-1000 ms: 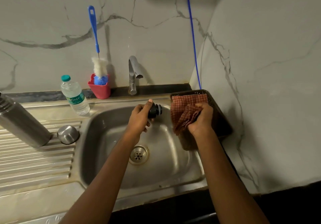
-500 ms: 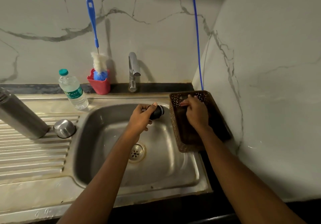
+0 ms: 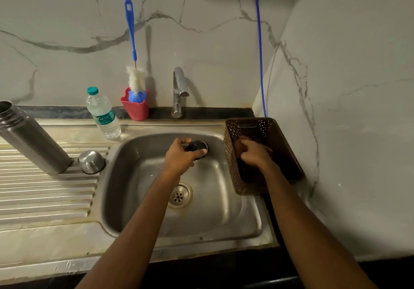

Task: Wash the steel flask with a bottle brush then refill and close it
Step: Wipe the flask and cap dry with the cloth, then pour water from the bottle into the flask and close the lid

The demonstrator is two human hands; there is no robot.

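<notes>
My left hand (image 3: 181, 157) grips the black flask stopper (image 3: 199, 148) over the back of the sink basin (image 3: 235, 219). My right hand (image 3: 255, 155) is down inside the brown perforated basket (image 3: 233, 167), resting on a red checked cloth (image 3: 240, 146); whether its fingers grip the cloth I cannot tell. The open steel flask (image 3: 33, 139) stands on the ribbed drainboard at the left, with its steel cup lid (image 3: 91, 162) upside down beside it. The blue-handled bottle brush (image 3: 132, 48) stands in a red holder (image 3: 135, 109) against the wall.
A plastic water bottle (image 3: 103, 113) with a green cap stands at the sink's back left corner. The chrome tap (image 3: 179, 91) rises behind the basin. A blue cord (image 3: 259, 46) hangs down the wall corner. Marble walls close in behind and to the right.
My right hand has lowered the red checked cloth from above the basket down into it. My left hand has kept the stopper over the sink.
</notes>
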